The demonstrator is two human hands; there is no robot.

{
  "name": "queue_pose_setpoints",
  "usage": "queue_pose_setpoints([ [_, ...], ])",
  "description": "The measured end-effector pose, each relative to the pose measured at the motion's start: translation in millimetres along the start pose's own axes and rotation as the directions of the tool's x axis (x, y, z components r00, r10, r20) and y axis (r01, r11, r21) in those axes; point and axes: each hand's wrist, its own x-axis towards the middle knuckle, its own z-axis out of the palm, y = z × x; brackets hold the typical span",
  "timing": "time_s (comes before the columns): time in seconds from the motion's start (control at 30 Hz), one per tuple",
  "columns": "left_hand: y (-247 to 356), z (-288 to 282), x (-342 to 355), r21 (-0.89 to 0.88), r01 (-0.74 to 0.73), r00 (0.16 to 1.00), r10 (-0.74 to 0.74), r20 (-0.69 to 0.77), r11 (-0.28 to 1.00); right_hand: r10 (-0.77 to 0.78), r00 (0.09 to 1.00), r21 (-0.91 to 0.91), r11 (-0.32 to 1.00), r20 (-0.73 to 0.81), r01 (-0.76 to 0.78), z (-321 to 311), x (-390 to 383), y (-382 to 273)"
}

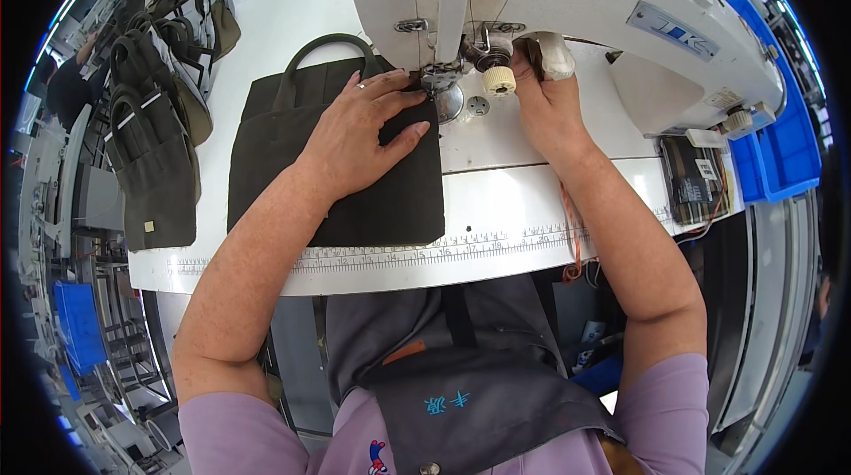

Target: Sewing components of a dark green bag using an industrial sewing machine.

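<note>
Broadly, the white table [498,184] leaves open room between the dark bag piece [381,209], lying flat on it, and the right forearm [616,218]. The left hand [362,127] rests palm-down on the piece, fingers loosely spread, grasping nothing. The right hand [551,107] bends beside a whitish wad [558,57]; its grip I can't tell. The piece's right edge runs by the presser foot [441,77].

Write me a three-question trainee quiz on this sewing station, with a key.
1. True or false: the bare left hand rests on the flat, dark fabric bag piece with a looped handle.
2. Relative to that piece, the overlapping dark fabric pieces with handles lie: A) right; B) nearer the person; C) left.
3. Fill in: along the near edge of the glossy white table runs a ____.

Key: 1 true; 2 C; 3 black-marked ruler scale.
</note>
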Motion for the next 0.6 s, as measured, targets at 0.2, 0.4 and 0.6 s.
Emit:
queue_pose_setpoints([
  [0.2, 0.1, -1.8, -0.1, -0.004, 0.0, 1.0, 0.0, 0.027, 1.0, 0.046, 0.998, 0.093, 0.994, 0.037, -0.049, -0.1, 2.2, -3.3],
  [0.4, 6.3, -3.6, -7.9, -0.012, -0.02, 0.999, 0.02, 0.041, 1.0, 0.011, 1.0, 0.108, 0.994, 0.022, -0.014, 1.3, 1.8, -3.1],
  [0.6, 7.9, -4.3, -6.4, -0.013, -0.009, 0.999, 0.01, 0.051, 1.0, -0.007, 1.0, 0.159, 0.987, 0.023, 0.003, 1.6, -4.4, 4.2],
])
